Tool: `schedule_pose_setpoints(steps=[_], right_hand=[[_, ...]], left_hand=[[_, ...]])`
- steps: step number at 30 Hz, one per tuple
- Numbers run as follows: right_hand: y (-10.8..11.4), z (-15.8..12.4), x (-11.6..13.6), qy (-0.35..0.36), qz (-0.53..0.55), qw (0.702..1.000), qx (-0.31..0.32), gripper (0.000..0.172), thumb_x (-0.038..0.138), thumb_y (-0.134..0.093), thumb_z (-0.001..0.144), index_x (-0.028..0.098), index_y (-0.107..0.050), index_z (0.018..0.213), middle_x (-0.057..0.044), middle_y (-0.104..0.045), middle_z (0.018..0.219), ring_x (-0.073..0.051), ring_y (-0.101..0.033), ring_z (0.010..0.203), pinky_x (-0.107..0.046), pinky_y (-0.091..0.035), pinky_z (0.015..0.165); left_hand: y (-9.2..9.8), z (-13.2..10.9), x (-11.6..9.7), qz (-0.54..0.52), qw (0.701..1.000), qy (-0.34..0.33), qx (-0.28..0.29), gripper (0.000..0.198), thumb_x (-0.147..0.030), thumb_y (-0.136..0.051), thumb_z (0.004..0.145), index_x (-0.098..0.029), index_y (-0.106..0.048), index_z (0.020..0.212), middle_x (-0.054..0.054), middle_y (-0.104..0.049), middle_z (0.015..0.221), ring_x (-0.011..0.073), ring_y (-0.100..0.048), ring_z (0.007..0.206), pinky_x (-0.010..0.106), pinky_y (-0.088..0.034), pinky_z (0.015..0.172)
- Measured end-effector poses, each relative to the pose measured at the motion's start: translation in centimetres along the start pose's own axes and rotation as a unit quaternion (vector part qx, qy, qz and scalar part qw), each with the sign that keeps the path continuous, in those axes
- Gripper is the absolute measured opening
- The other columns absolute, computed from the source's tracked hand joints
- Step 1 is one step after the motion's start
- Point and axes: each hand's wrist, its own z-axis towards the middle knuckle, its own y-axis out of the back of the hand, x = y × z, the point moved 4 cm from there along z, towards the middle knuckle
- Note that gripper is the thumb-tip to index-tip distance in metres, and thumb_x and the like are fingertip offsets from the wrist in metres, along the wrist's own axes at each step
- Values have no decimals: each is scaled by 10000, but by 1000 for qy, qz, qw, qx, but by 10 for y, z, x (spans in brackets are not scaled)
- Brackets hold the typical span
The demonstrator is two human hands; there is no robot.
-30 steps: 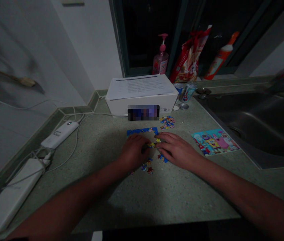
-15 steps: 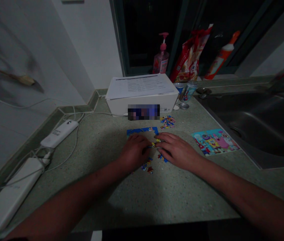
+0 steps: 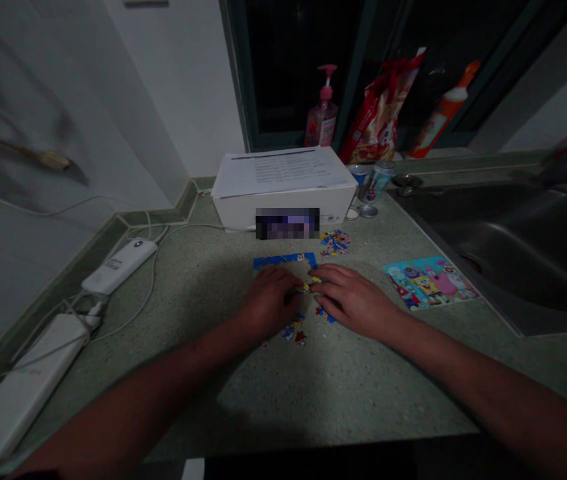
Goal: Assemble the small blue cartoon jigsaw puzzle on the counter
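A partly built jigsaw puzzle with a blue border [image 3: 283,260] lies on the speckled green countertop [image 3: 343,380], and its middle is mostly hidden by my hands. My left hand [image 3: 269,301] rests curled at the puzzle's near left. My right hand [image 3: 353,300] lies across from it, fingers reaching left. Small yellow pieces [image 3: 309,284] sit between my fingertips, and I cannot tell whether either hand grips them. Loose pieces lie in a heap [image 3: 334,243] beyond the puzzle and in a scatter [image 3: 294,332] below it. A printed cartoon picture card [image 3: 431,283] lies to the right.
A white box [image 3: 283,207] topped with a printed sheet stands behind the puzzle. Behind it are a pump bottle [image 3: 322,113], a red bag [image 3: 378,110] and cans [image 3: 376,180]. A steel sink [image 3: 503,247] lies right; white power units [image 3: 118,267] and cables lie left.
My hands have shifted only slightly around the small pieces between them. The puzzle, the loose pieces and the picture card stay in place.
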Motion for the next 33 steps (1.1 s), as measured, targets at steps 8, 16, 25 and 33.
schedule_pose_setpoints(steps=[8,16,25,33], right_hand=[[0,0,0,3,-7,1000,2,215,205,-589,1059,213,-783,1153,-144,-729,1351,-311,-660,1319,-557,-563,1135],[-2,-1,-1,4,-7,1000,3,214,203,-591,1055,202,-772,1170,-153,-723,1369,-319,-647,1343,-562,-553,1147],[1,1,2,15,-11,1000,-12,182,177,-621,1033,193,-776,1127,-155,-742,1328,-314,-679,1288,-550,-582,1109],[0,0,0,10,-13,1000,-10,191,176,-622,1029,204,-772,1143,-142,-739,1331,-311,-674,1302,-546,-577,1120]], left_hand=[[0,2,-1,-1,1000,17,1,258,-105,-736,866,-195,-770,1105,83,-768,1077,304,-686,1058,525,-549,1000],[0,0,0,26,999,23,-1,192,-172,-737,896,-207,-775,1081,83,-744,1064,300,-663,1051,519,-544,988],[0,3,-2,27,998,57,28,185,-202,-729,929,-213,-788,1104,89,-729,1098,311,-643,1111,515,-518,1042],[0,2,-2,27,998,55,24,181,-210,-726,929,-203,-781,1101,97,-725,1096,314,-638,1099,519,-522,1020]])
